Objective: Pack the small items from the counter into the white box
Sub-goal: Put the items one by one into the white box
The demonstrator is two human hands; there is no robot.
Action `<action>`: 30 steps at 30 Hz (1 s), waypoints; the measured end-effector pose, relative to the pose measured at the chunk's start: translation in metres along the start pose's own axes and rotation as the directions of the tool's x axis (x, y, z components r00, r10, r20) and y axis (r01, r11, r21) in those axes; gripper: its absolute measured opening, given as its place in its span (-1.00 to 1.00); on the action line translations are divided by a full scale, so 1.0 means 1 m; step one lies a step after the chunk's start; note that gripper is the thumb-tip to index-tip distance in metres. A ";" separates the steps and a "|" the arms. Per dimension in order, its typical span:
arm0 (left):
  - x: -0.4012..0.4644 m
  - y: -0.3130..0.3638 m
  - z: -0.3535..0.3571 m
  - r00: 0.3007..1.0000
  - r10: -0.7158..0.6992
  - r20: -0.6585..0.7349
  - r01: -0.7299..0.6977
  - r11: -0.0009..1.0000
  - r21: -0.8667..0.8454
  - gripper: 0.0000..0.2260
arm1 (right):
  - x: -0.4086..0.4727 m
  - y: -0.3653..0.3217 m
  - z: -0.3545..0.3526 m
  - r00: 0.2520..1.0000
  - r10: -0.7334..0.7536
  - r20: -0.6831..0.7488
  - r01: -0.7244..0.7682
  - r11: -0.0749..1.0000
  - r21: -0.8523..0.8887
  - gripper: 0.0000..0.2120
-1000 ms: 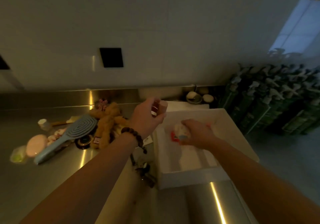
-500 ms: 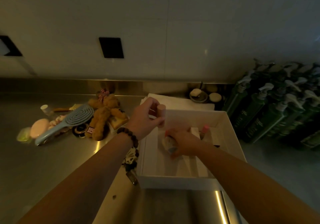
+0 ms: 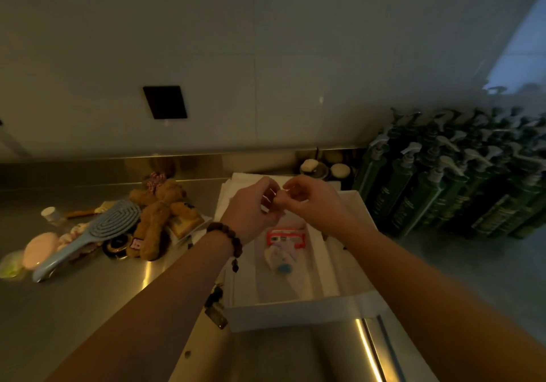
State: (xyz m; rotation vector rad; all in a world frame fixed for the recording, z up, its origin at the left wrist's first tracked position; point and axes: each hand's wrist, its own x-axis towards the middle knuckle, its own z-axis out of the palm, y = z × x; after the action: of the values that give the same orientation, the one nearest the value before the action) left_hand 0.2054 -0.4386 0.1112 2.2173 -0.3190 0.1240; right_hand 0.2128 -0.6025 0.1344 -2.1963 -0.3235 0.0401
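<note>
Both hands have come together above the far end of the white box [image 3: 295,312]; the right hand [image 3: 307,201] has let go of the small tube [image 3: 280,251], which lies in the box below the wrists. Now the left hand [image 3: 254,207] pinches a small pale item, right fingers curled against it; which holds it, I cannot tell. It looks light and slippery, best pinched mid-body. Left of the left hand, a hairbrush [image 3: 94,234] and plush toy [image 3: 156,219] wait on the table [image 3: 74,307].

- Box [image 3: 291,312]: white.
- Brush [image 3: 97,234]: pale blue, concentric ridges.
- Plush toy [image 3: 156,222]: brown.
- Bottles [image 3: 443,180]: dark green, white pumps.
- Bracelet [image 3: 226,237]: dark brown beads.
- Counter [image 3: 74,307]: steel grey.
</note>
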 end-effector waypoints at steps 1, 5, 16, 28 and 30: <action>0.000 0.002 0.002 1.000 0.014 0.007 -0.014 1.000 0.012 -0.71 | -0.003 -0.001 -0.001 1.000 0.003 0.004 -0.003 1.000 -0.025 -0.75; 0.000 0.009 0.013 0.997 0.061 0.036 -0.062 0.998 0.024 -0.73 | -0.011 0.000 -0.012 1.000 0.030 -0.008 -0.031 0.993 -0.110 -0.86; -0.012 -0.009 0.030 0.976 -0.046 0.215 -0.030 0.941 0.337 -0.46 | -0.032 0.062 -0.033 0.947 0.317 -0.045 -0.320 0.933 -0.163 -0.89; -0.016 -0.019 0.028 0.992 0.028 0.126 -0.069 0.939 0.336 -0.54 | -0.026 0.089 -0.009 0.896 0.439 -0.071 -0.438 0.843 -0.312 -0.88; -0.017 -0.019 0.029 0.993 0.023 0.115 -0.061 0.939 0.338 -0.53 | -0.029 0.089 -0.009 0.897 0.434 -0.079 -0.441 0.870 -0.222 -0.85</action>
State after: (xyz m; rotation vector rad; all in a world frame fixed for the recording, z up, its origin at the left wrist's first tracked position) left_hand 0.1936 -0.4466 0.0756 2.5685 -0.4329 0.0856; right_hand 0.2057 -0.6675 0.0672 -2.4632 0.2055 0.2334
